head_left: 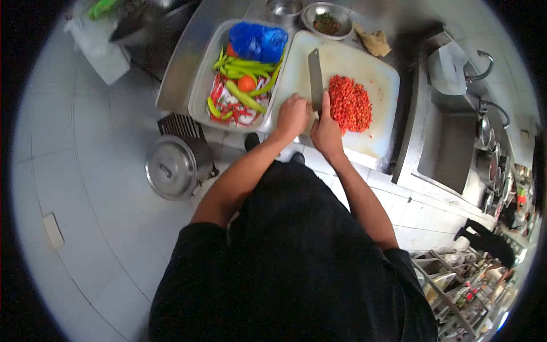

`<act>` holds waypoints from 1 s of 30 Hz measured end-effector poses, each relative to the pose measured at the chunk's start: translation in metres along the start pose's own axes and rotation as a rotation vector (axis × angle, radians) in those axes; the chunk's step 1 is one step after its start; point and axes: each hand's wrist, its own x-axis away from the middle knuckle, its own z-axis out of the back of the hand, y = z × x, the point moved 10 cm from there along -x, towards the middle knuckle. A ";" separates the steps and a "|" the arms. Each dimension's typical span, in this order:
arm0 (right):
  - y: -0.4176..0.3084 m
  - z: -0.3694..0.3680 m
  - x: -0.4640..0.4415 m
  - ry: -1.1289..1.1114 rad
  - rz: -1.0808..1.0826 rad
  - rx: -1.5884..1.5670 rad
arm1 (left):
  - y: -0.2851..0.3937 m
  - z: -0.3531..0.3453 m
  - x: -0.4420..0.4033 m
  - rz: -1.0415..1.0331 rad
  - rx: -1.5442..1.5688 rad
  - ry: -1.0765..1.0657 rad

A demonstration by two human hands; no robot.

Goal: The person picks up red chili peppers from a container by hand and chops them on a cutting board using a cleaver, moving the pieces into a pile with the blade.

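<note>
My right hand (326, 134) grips the handle of a cleaver (315, 80), its index finger stretched along the blade. The blade points away from me over a white cutting board (367, 65). Just left of the cleaver, my left hand (294, 115) is closed, fingers curled down at the board; whatever they hold is hidden. A heap of chopped red chili (350, 104) lies right of the blade. Beside the board, a plastic tub (196, 94) holds green peppers (244, 96), a tomato (246, 84), red chilies (231, 111) and a blue plastic bag (257, 41).
Behind the board stand a metal bowl (327, 29) of dark chopped food and a brown crumpled cloth or paper (373, 41). A sink (447, 137) with taps lies right. A lidded pot (171, 168) stands lower left. Another person (487, 244) is far right.
</note>
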 end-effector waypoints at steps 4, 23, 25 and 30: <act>0.004 0.002 0.001 0.003 -0.018 -0.050 | 0.019 0.035 -0.029 0.062 0.081 0.042; 0.013 -0.005 -0.001 0.088 0.008 0.017 | 0.029 0.171 -0.206 -0.062 0.034 0.122; 0.009 -0.004 0.004 0.086 0.023 -0.012 | -0.005 0.198 -0.168 -0.025 0.014 0.130; 0.002 -0.001 0.003 0.020 -0.003 -0.022 | -0.089 0.210 -0.065 0.160 -0.116 -0.009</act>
